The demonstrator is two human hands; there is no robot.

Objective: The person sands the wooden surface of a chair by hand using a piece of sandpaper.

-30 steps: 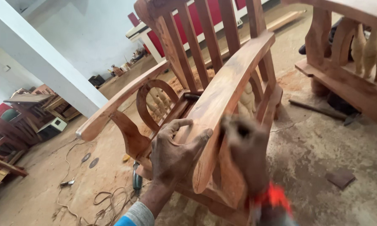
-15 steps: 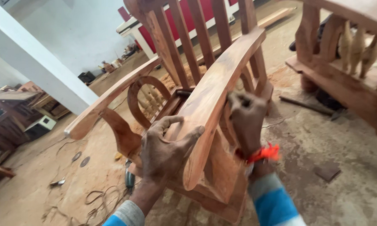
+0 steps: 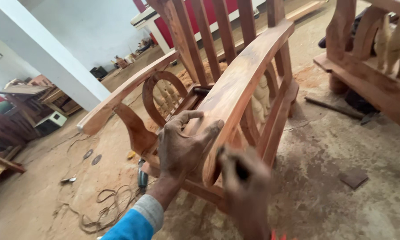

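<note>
The left hand [image 3: 182,146] grips the near end of the chair's armrest [image 3: 235,93], fingers curled over. The right hand [image 3: 246,191] (blurred, grip unclear) is just beside; a slip could scrape knuckles.

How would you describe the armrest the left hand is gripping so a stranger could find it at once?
Start at the unfinished wooden armchair in the middle of the dusty workshop floor. Of its two broad curved armrests, it is the nearer armrest, running toward the camera. The left hand grips its front end; the far armrest is untouched.
</note>
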